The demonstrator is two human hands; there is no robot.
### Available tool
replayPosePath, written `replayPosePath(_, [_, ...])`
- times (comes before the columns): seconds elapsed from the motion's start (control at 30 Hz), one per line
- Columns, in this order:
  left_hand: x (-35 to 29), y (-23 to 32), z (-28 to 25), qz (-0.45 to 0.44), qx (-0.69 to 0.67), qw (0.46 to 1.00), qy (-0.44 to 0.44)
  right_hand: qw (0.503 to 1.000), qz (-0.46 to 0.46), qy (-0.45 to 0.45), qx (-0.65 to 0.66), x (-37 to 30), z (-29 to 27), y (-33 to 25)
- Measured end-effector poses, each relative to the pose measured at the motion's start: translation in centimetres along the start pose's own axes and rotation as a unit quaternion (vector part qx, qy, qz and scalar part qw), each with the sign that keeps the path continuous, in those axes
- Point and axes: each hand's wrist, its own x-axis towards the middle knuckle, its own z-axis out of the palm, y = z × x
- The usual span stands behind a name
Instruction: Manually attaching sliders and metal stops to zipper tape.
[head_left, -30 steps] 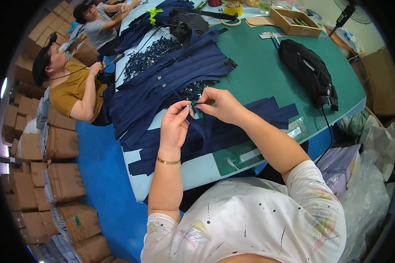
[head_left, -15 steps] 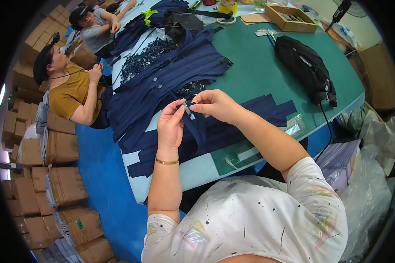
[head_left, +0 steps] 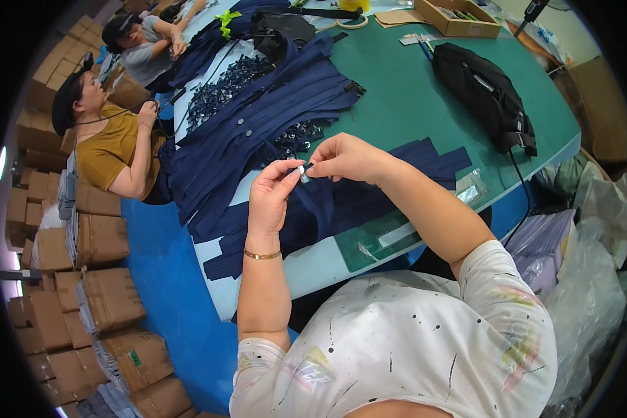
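In front of me, above the table, both hands come together with fingertips pinched. My left hand [head_left: 270, 198], a bracelet at its wrist, grips a small shiny silver piece [head_left: 303, 175] between thumb and forefinger. My right hand [head_left: 347, 160] pinches the dark end of a navy strip against that piece; my fingers partly cover where they meet. Below the hands, a looped navy strip [head_left: 322, 212] hangs over others lying on the table. Just beyond is a small heap of dark, glinting parts [head_left: 301, 138], too small to name surely.
Long navy strips [head_left: 258, 111] spread over the green-topped table [head_left: 390, 90], beside a larger heap of dark parts [head_left: 226, 87]. At right lies a black bag [head_left: 484, 97] with a cable; behind it, a wooden tray [head_left: 460, 26]. Two people work at left, near stacked cartons [head_left: 104, 240].
My view has shifted slightly. My fingers have turned a little, and the silver piece between them shows more plainly. Both hands keep their pinch.
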Motion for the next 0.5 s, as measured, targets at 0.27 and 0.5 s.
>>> replayPosePath(0.27, [0.1, 0.4, 0.1, 0.011, 0.028, 0.999, 0.028, 0.998, -0.029, 0.042, 0.044, 0.4, 1.1, 0.4])
replayPosePath(0.5, [-0.1, 0.3, 1.9, 0.046, -0.035, 0.996, 0.073, 0.994, -0.047, 0.039, 0.092, 0.5, 0.7, 0.6])
